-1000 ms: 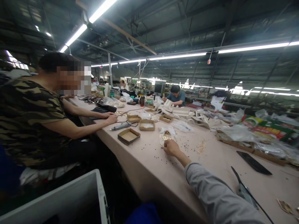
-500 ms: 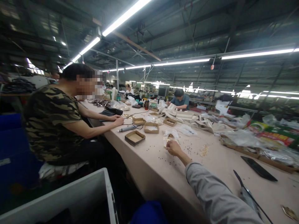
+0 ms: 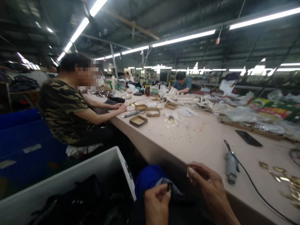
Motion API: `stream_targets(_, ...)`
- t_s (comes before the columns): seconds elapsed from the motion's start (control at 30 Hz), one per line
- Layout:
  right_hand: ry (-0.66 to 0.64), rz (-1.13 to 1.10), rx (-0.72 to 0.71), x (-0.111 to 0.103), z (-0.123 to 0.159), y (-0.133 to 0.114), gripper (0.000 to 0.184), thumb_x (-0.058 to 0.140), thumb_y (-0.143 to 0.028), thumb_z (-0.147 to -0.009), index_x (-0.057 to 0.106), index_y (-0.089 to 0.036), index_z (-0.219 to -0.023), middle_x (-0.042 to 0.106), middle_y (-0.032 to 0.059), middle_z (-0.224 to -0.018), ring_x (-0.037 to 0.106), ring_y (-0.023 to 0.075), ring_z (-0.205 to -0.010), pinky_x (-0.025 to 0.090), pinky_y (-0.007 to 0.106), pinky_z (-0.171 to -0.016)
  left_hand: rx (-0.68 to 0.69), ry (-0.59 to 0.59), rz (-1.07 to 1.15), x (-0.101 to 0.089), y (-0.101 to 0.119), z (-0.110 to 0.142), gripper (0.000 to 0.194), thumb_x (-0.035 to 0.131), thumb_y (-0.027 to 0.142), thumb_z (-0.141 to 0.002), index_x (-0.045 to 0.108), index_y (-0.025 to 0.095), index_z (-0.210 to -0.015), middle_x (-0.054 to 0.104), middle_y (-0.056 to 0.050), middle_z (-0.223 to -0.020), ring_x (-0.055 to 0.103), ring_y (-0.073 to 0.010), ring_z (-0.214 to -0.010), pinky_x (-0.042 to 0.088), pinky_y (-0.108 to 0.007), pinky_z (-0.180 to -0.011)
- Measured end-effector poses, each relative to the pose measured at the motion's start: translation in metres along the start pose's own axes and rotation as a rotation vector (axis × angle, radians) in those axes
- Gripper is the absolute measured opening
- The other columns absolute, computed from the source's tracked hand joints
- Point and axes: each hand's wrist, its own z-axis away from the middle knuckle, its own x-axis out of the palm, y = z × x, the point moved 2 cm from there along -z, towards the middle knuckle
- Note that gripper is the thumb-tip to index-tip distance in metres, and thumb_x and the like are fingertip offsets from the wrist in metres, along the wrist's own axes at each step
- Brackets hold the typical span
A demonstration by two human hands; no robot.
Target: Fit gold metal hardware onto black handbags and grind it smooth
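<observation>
Low in front of me, my left hand (image 3: 156, 204) is closed in a pinch on a small dark strap end (image 3: 169, 187) with a light, shiny spot. My right hand (image 3: 207, 182) is raised by the table's edge, thumb and fingertips pinching a small gold-coloured metal piece (image 3: 188, 170). A short gap separates the hands. Just right of my right hand, a grey electric screwdriver (image 3: 231, 167) with a black cord lies on the table. Farther off sits an open clear plastic bag (image 3: 171, 119) of gold-coloured metal parts. Tiny dark bits are scattered around it.
A grey bin (image 3: 123, 168) with dark items stands at lower left. Gold-coloured hardware (image 3: 294, 187) lies at far right, near a black phone-like slab (image 3: 248, 138). Small cardboard trays (image 3: 138, 121) line the table (image 3: 197, 147). A co-worker in camouflage (image 3: 64, 109) sits at left; another person (image 3: 181, 82) works beyond.
My right hand has left the bag of metal parts and come back toward me, now holding a small gold-coloured piece. My left hand has come into view with the dark strap end. The view has shifted.
</observation>
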Motion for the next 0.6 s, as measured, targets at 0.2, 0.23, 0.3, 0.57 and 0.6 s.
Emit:
stream_targets(0.2,0.026,-0.061,0.135,0.006,0.048,0.018,0.035,0.084,-0.045,-0.080,0.079,-0.017,-0.102,0.074,0.0064,-0.082,0.064,0.0173,-0.062,0.055,0.029,-0.058,0.013,-0.085,0.038,0.016,-0.007,0.001,0.023,0.075,0.022,-0.072,0.085,0.014,-0.091,0.081,-0.010,-0.077,0.077,-0.0273,-0.078,0.062,-0.031,-0.072)
stream_targets(0.23,0.004,-0.060,0.132,0.008,0.049,0.018,0.034,0.084,-0.044,-0.080,0.080,-0.018,-0.101,0.074,0.0065,-0.082,0.064,0.0171,-0.060,0.055,0.029,-0.057,0.017,-0.092,0.039,0.018,-0.006,0.003,0.024,0.075,0.021,-0.073,0.085,0.014,-0.092,0.079,-0.009,-0.071,0.076,-0.0271,-0.076,0.061,-0.031,-0.071)
stream_targets(0.3,-0.056,-0.052,0.100,0.011,0.050,0.016,0.030,0.083,-0.043,-0.082,0.080,-0.018,-0.099,0.072,0.0057,-0.080,0.063,0.0166,-0.060,0.054,0.029,-0.057,0.037,-0.121,0.039,0.022,-0.007,0.005,0.024,0.073,0.021,-0.075,0.085,0.014,-0.094,0.075,-0.007,-0.060,0.075,-0.0263,-0.072,0.060,-0.031,-0.069)
stream_targets(0.57,-0.149,0.045,0.031,0.014,0.050,0.018,0.025,0.074,-0.042,-0.092,0.081,-0.020,-0.099,0.067,0.0033,-0.076,0.062,0.0166,-0.067,0.052,0.028,-0.064,0.106,-0.216,-0.009,0.030,-0.014,0.003,0.025,0.067,0.019,-0.081,0.085,0.015,-0.097,0.066,-0.002,-0.048,0.069,-0.0212,-0.059,0.059,-0.032,-0.068)
stream_targets(0.6,-0.147,0.047,0.029,0.014,0.050,0.019,0.025,0.074,-0.042,-0.092,0.082,-0.020,-0.100,0.067,0.0033,-0.076,0.062,0.0166,-0.068,0.051,0.028,-0.064,0.107,-0.219,-0.017,0.030,-0.015,0.003,0.025,0.066,0.020,-0.081,0.085,0.016,-0.098,0.067,-0.002,-0.049,0.067,-0.0204,-0.057,0.059,-0.032,-0.068)
